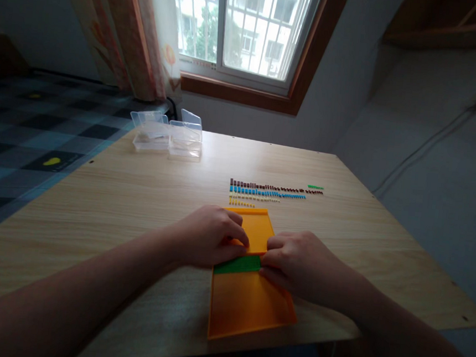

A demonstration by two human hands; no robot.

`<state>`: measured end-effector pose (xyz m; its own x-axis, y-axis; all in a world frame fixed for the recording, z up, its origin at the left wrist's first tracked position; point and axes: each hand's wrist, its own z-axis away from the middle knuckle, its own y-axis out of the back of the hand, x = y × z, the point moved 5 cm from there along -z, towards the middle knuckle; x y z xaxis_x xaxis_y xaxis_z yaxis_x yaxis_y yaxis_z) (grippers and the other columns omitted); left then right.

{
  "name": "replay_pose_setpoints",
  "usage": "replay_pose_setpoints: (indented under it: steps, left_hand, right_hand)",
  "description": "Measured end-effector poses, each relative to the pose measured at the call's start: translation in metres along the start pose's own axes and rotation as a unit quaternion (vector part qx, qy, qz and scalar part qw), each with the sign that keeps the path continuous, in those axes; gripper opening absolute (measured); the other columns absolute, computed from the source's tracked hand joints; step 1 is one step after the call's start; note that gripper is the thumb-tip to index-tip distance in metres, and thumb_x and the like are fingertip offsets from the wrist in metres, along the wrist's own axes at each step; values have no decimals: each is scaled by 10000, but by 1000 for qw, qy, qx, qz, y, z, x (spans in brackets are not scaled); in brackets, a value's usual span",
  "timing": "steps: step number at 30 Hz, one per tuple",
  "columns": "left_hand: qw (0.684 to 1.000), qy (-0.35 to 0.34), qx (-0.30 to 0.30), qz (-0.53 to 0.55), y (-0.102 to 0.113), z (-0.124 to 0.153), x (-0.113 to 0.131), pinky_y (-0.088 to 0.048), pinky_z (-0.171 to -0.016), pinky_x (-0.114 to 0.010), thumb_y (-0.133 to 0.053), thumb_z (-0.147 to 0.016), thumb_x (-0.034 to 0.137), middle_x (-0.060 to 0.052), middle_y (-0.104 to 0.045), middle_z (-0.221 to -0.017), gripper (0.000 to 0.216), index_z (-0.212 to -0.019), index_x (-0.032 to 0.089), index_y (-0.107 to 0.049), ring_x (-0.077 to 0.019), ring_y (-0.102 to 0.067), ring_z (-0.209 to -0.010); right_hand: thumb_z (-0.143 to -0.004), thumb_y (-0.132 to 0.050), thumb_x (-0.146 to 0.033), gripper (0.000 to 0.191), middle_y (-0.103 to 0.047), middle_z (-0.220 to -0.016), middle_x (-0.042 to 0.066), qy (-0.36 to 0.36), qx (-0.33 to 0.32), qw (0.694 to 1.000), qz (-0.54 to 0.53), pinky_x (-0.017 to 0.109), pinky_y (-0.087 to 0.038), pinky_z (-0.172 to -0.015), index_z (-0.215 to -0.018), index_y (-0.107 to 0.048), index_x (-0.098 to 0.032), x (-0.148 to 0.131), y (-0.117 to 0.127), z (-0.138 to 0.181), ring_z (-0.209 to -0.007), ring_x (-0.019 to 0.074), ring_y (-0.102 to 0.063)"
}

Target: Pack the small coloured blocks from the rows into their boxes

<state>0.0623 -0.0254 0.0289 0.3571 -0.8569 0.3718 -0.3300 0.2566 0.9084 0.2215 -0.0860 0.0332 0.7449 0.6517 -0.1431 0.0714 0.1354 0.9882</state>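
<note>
Two orange trays lie end to end on the wooden table [127,202]: a far tray [258,227] and a near tray [248,301] that reaches the front edge. A green flat plate [239,264] lies across where they meet. My left hand [210,237] is curled, its fingers pressed on the near edge of the far tray by the plate. My right hand [297,261] is also curled, fingertips against the plate's right end. What the fingers pinch is hidden.
Rows of small bricks [268,191] in dark red, blue, pale and yellow, with a few green ones [315,187], lie beyond the trays. Clear plastic boxes [166,136] stand at the back left. A window and curtain are behind; a bed lies left.
</note>
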Motion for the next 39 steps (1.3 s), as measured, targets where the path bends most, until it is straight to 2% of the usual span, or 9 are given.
replay_pose_setpoints:
  steps: [39]
  left_hand:
    - [1000, -3, 4, -4, 0, 0, -1, -442, -611, -230, -634, -880, 273, 11, -693, -797, 186, -933, 279, -812, -105, -602, -631]
  right_hand:
    - [-921, -656, -216, 181, -679, -756, -7, -9, -1, 1000, -5, 284, -257, -574, -756, -730, -202, -1, -1, 1, -632, 115, -543]
